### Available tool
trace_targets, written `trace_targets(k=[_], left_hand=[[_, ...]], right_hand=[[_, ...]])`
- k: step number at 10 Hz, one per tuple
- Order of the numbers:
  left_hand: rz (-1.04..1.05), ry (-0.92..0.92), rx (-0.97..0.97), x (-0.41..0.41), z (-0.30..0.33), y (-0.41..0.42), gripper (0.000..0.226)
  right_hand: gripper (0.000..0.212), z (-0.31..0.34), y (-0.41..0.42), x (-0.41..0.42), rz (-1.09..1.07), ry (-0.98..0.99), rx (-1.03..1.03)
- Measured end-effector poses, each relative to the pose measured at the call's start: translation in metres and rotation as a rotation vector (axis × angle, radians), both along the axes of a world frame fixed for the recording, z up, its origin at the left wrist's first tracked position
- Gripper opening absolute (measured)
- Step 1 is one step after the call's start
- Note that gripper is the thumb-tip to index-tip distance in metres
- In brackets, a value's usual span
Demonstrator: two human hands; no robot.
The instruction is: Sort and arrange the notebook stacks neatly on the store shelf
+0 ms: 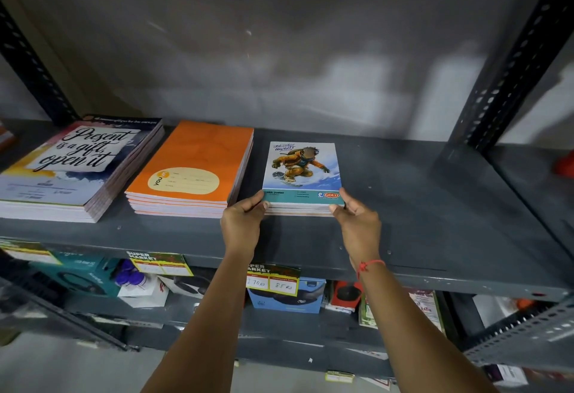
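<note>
Three notebook stacks lie on the grey metal shelf [419, 206]. At the left is a stack with a "Present is a gift, open it" cover [71, 162]. An orange stack [192, 169] lies beside it. To the right sits a small stack with a snowboarder cover [302, 169]. My left hand [243, 221] grips this small stack at its near left corner. My right hand [357, 221] grips its near right corner, with a red thread on the wrist. The small stack rests flat on the shelf.
Perforated dark uprights stand at the left [28, 60] and right [512, 60] of the bay. The shelf surface right of the small stack is bare. Price tags [273, 277] hang on the shelf's front edge. The lower shelf holds boxed goods [285, 296].
</note>
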State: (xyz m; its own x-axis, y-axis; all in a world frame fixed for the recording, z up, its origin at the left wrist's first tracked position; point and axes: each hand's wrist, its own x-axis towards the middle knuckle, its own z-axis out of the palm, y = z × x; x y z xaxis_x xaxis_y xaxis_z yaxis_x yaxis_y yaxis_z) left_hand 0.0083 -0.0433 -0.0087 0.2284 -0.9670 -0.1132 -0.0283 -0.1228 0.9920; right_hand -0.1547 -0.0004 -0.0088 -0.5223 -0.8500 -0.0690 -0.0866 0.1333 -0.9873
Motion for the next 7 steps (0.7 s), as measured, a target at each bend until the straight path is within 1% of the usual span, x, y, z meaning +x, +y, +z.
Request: trace_targets(k=[3, 4, 5, 6, 7], left_hand=[[0.03, -0.078, -0.032, -0.002, -0.003, 0.0, 0.03], [0.001, -0.121, -0.088, -0.001, -0.005, -0.001, 0.03], [-0.043, -0.183, -0.147, 0.002, -0.004, 0.002, 0.032], [-0.206, -0.339, -0.162, 0.009, -0.001, 0.008, 0.039], [-0.405, -0.692, -0.21, 0.013, 0.014, 0.027, 0.05]], right_hand=[[0.044, 0.001, 0.0, 0.002, -0.027, 0.035, 0.01], [0.046, 0.002, 0.001, 0.003, -0.014, 0.047, 0.011], [0.053, 0.003, 0.006, 0.006, -0.022, -0.003, -0.031], [0.062, 0.007, 0.015, 0.01, -0.058, -0.026, -0.024], [0.067, 0.009, 0.042, 0.019, -0.049, 0.059, 0.054]])
